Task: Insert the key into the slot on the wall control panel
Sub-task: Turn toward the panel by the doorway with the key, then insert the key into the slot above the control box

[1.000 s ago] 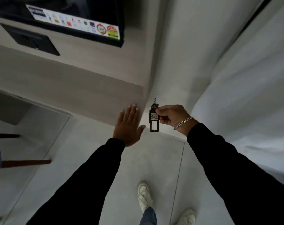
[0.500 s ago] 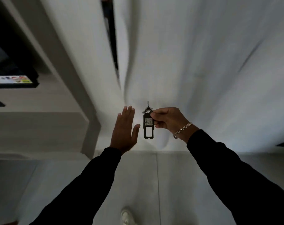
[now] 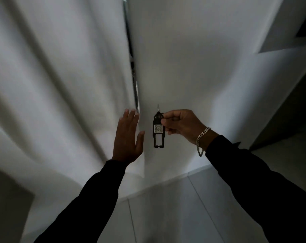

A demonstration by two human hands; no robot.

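Note:
My right hand (image 3: 182, 127) pinches the top of a black plastic key tag (image 3: 158, 133) that hangs straight down, with a white label reading 402 and a small metal ring sticking up above it. My left hand (image 3: 127, 137) is held up flat beside the tag, fingers together and pointing up, holding nothing, a short gap to the tag's left. No wall control panel or slot shows in the head view.
White curtains (image 3: 61, 85) fill the wall ahead, with a dark narrow gap (image 3: 133, 67) between two panels. A dark doorway or opening (image 3: 292, 111) lies at the right. Pale floor tiles (image 3: 166, 207) run below. Both arms wear black sleeves; a chain bracelet (image 3: 201, 139) hangs on the right wrist.
The view has swung right, away from the wooden wall unit and screen, to the curtains. Both hands keep the same pose, the tag still hanging from the right hand.

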